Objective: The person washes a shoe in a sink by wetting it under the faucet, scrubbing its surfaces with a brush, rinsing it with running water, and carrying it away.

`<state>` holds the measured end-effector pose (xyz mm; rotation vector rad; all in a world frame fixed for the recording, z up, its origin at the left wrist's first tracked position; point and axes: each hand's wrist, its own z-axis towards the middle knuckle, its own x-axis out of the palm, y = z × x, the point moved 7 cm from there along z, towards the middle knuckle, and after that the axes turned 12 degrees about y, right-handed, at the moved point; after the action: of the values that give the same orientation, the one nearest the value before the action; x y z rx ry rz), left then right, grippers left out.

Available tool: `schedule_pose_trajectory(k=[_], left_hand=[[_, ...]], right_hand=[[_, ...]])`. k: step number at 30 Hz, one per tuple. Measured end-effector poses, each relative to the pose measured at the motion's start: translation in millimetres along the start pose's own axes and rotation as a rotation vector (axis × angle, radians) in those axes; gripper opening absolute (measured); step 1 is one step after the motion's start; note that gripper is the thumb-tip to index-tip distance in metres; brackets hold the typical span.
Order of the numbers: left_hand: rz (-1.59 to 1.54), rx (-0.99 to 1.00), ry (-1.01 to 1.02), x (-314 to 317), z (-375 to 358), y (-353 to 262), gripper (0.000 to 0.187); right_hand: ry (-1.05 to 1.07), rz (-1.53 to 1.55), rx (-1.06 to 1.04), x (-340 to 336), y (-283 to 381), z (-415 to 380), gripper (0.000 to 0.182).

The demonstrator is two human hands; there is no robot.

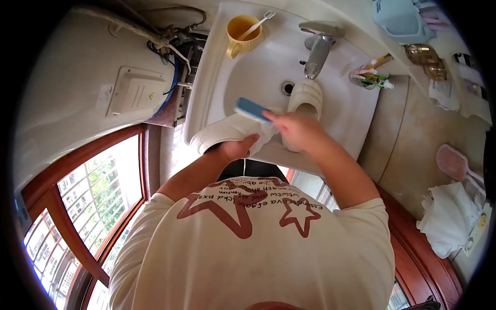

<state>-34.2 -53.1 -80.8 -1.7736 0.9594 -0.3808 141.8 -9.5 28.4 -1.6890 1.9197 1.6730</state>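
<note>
My left hand (238, 148) is closed around a white slipper (222, 130), holding it sideways over the front of the sink with its opening towards me. In my right hand (297, 129) is a blue scrub brush (251, 109), its pale bristles facing down at the slipper's upper end. Whether the bristles touch the slipper is hard to make out. A second white slipper (306, 94) rests in the basin beside the drain, partly covered by my right hand.
A yellow cup (243, 37) with a toothbrush (258, 24) stands on the sink's (284, 19) back left corner. The faucet (316, 57) reaches over the basin. Toothbrushes stand in a holder (361, 77) at right. A pink hairbrush (454, 161) and white tissues (448, 219) lie further right.
</note>
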Motion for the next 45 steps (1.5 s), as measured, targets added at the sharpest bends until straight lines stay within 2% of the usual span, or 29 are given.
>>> schedule_pose_trajectory(k=[1,3,4,7,9,10,12,13,14,17,18,20,22,23,24,26,28,29,30,32,34,35,37,38,39,40,42,44,45], left_hand=[[-0.138,-0.065,0.016,-2,0,-3,0.04],[-0.099,-0.162,0.04,-4,-2,-10,0.04],[-0.078,-0.213,0.052,-5,-5,-12,0.04],[-0.026,-0.311,0.082,-6,-5,-11,0.04],[-0.125,-0.351,0.149,-2,-4,0,0.047],[-0.156,-0.363,0.17,-1,-3,7,0.05],[-0.035,-0.124,0.134,-1,1,11,0.05],[-0.116,-0.07,0.084,-2,0,6,0.051],[-0.112,-0.067,0.079,-2,0,4,0.051],[-0.245,-0.383,0.143,-6,-9,-18,0.049],[-0.242,-0.388,0.149,-3,-11,-15,0.049],[-0.03,-0.3,0.066,-10,-6,-14,0.051],[0.044,-0.339,0.13,-11,-10,-20,0.053],[0.119,-0.369,0.179,-10,-9,-22,0.055],[0.119,-0.372,0.181,-10,-10,-20,0.055],[-0.056,-0.229,0.119,-10,-7,-21,0.047],[-0.035,-0.182,0.102,-5,-5,-6,0.046],[-0.005,-0.137,0.093,-6,-4,-3,0.044],[-0.008,-0.141,0.089,-9,-4,-13,0.044],[-0.229,-0.312,0.136,-11,-9,-33,0.043],[-0.17,-0.272,0.105,-5,3,8,0.043],[0.317,-0.155,0.278,3,9,6,0.046],[0.746,-0.193,0.58,7,1,-23,0.05],[0.739,-0.203,0.57,11,-2,-21,0.05],[0.333,-0.204,0.369,6,-2,-17,0.046],[-0.069,-0.192,0.156,-2,-2,-7,0.042],[-0.011,-0.13,0.099,-8,-3,-13,0.043],[-0.208,-0.288,0.188,-12,-10,-30,0.043],[-0.362,-0.3,0.165,-7,-7,-18,0.044]], right_hand=[[-0.002,-0.006,0.003,-7,-14,-11,0.05],[0.076,-0.035,0.226,-9,-46,-25,0.052],[0.076,-0.033,0.224,-5,-48,-24,0.052],[0.008,0.053,0.103,-2,-32,-9,0.049],[0.051,-0.087,-0.064,7,7,9,0.048],[0.046,-0.091,-0.065,7,-3,12,0.048],[0.04,0.075,-0.075,13,-24,16,0.047],[0.123,0.081,0.023,2,-38,8,0.045],[0.12,0.077,0.019,-3,-54,-3,0.045],[0.108,0.088,0.09,2,-87,-16,0.044],[0.095,0.096,0.048,4,-84,-11,0.044],[0.074,0.1,0.001,4,-62,7,0.043],[0.118,0.06,-0.195,3,-4,23,0.045],[0.121,0.06,-0.197,3,-6,26,0.045],[0.131,0.033,-0.206,4,-8,31,0.046],[0.143,0.001,-0.212,4,-27,25,0.046],[0.1,-0.035,-0.126,-6,-74,0,0.045],[0.103,-0.039,-0.135,-9,-69,1,0.045],[0.129,-0.038,-0.1,-11,-61,-4,0.044],[0.209,-0.012,-0.091,-1,-45,5,0.039],[0.294,-0.031,-0.143,16,14,44,0.036],[0.334,-0.068,-0.168,17,50,54,0.035],[0.377,-0.096,-0.146,10,75,59,0.035],[0.415,-0.118,-0.108,13,81,62,0.036],[0.156,-0.144,-0.34,13,59,55,0.041],[0.183,-0.229,-0.29,10,30,45,0.043],[0.22,-0.324,-0.251,-5,6,32,0.046],[0.373,-0.487,-0.066,-14,1,24,0.048],[0.383,-0.49,-0.074,-12,15,31,0.048]])
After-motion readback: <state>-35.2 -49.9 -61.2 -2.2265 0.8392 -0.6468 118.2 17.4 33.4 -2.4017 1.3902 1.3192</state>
